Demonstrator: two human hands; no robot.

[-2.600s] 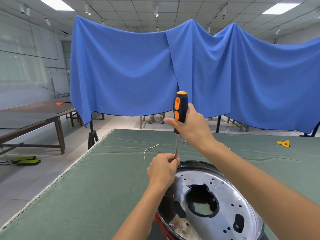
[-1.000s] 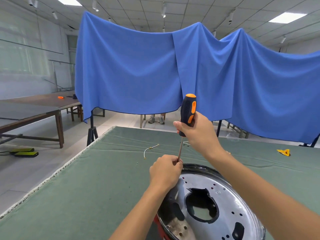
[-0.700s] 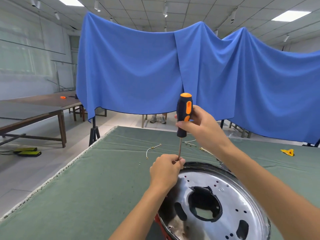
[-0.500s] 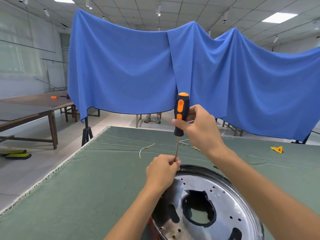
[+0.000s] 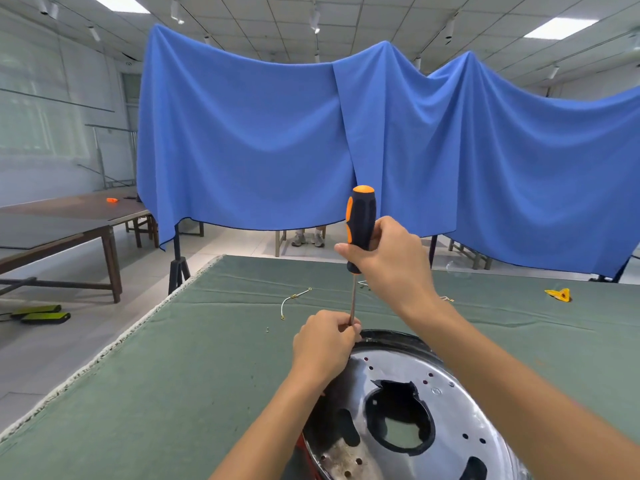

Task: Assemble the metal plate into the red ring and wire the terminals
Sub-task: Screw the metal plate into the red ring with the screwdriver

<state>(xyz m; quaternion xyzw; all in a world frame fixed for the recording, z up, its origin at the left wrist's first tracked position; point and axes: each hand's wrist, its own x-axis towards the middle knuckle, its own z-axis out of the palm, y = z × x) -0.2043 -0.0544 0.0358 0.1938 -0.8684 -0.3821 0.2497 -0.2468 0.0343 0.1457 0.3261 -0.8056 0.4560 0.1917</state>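
- Gripping the black-and-orange handle of a screwdriver (image 5: 360, 230), the right hand (image 5: 391, 261) has its fingers and thumb wrapped round the lower half of the handle and holds the tool nearly upright.
- The left hand (image 5: 323, 344) pinches the thin shaft low down, fingers curled about it, right at the far rim of the metal plate (image 5: 440, 393).
- The tip of the shaft is hidden behind the left hand's fingers, so what it touches cannot be told.
- The metal plate, shiny and round with a large central cut-out and small holes, lies at the near edge of the desk (image 5: 173, 375), which is covered in green cloth.
- A sliver of the red ring (image 5: 304, 448) shows beneath the plate's left edge.
- A short wire (image 5: 294, 299) with small terminals at its ends lies on the cloth beyond the hands, apart from the plate.
- A yellow object (image 5: 557, 294) rests far to the right on the desk.
- A blue cloth (image 5: 259, 140) hangs behind the desk.
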